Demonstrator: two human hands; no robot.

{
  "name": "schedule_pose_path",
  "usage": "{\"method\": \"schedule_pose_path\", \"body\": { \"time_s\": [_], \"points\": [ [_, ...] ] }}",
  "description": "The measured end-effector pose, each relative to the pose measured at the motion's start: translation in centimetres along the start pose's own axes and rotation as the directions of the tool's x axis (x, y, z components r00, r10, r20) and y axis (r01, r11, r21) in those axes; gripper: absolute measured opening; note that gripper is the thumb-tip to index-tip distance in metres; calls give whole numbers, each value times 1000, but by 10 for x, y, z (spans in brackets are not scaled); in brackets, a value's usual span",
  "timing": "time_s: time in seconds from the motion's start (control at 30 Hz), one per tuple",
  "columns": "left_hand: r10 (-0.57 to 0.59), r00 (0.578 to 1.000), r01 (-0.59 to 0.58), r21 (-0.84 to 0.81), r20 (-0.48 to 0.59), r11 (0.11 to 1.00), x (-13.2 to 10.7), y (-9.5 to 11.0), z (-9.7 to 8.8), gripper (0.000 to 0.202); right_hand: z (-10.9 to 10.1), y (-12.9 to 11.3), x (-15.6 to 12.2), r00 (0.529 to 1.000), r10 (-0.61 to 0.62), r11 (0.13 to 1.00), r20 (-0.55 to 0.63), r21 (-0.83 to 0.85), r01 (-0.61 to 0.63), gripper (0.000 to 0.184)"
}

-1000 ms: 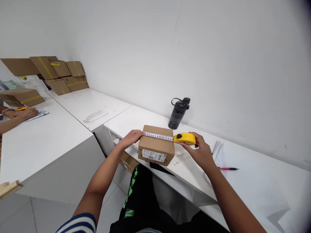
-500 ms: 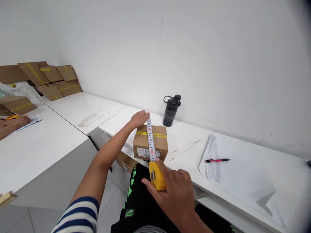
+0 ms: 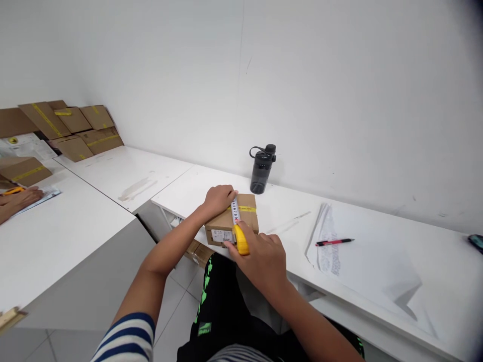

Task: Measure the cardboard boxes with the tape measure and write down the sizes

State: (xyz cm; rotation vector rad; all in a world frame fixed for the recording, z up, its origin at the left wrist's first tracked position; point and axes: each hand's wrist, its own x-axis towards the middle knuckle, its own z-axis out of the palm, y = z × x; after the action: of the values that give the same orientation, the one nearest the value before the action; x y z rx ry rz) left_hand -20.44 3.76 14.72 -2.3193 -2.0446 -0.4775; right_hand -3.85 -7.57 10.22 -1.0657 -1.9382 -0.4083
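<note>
A small cardboard box (image 3: 247, 217) with yellow tape across its top and a white label on its front sits at the near edge of the white table. Across its top lies the white blade (image 3: 235, 208) of a tape measure. My right hand (image 3: 264, 254) is wrapped round the yellow case of the tape measure (image 3: 241, 240), at the box's front edge. My left hand (image 3: 218, 199) rests over the box's far left part, its fingers closed at the far end of the blade; the fingertips are partly hidden.
Behind the box stands a dark water bottle (image 3: 261, 171). Papers (image 3: 362, 271) with a red and black pen (image 3: 335, 242) lie to the right. On the left, another person's hand (image 3: 22, 200) rests on a paper near stacked cardboard boxes (image 3: 100, 141). A dark object (image 3: 476, 242) is at the far right.
My right hand has brought the tape case forward, up against the box, and less blade shows. My left hand has come nearer, from beyond the box's back edge to over its top.
</note>
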Motion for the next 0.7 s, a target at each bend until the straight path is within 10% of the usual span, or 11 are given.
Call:
{"method": "schedule_pose_path", "body": {
  "time_s": [0.33,0.43,0.57,0.7],
  "points": [
    [102,993,-113,-191,-66,975,-37,21,-14,39,-4,36,1,978,-53,996,-203,59,67,44],
    [76,997,-74,-251,-4,965,-38,3,-7,54,4,47,-9,970,124,974,-210,211,-79,54],
    [-27,993,73,-407,118,910,-42,-46,-7,68,16,64,-21,857,511,701,74,540,-465,68],
    [-185,981,179,-655,60,734,-62,-88,-1,60,25,71,-21,752,601,395,271,717,-574,64]
  ]
}}
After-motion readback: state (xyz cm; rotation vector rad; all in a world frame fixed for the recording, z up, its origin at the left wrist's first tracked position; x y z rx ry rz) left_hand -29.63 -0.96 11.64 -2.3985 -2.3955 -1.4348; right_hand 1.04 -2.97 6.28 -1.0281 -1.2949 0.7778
